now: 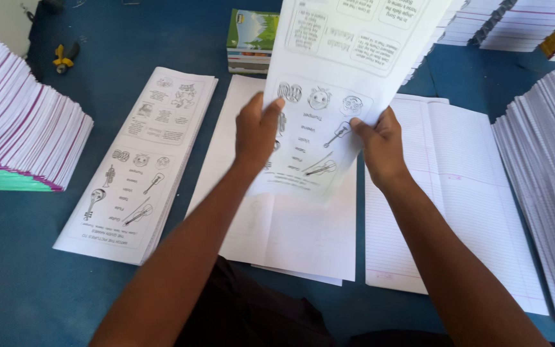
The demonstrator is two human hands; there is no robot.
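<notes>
Both hands (319, 138) gripping printed sheet (335, 77)

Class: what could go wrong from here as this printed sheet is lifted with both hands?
1. The printed sheet is pinched only at its lower edge by the left hand and right hand; its raised part may flop or crease.
2. A slip could drop it askew across the blank sheets and the lined sheets.

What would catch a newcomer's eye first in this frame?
Both hands, left and right, lift a printed worksheet at centre over a blank sheet pile. A matching worksheet stack lies to the left and lined paper to the right, on the blue table.
</notes>
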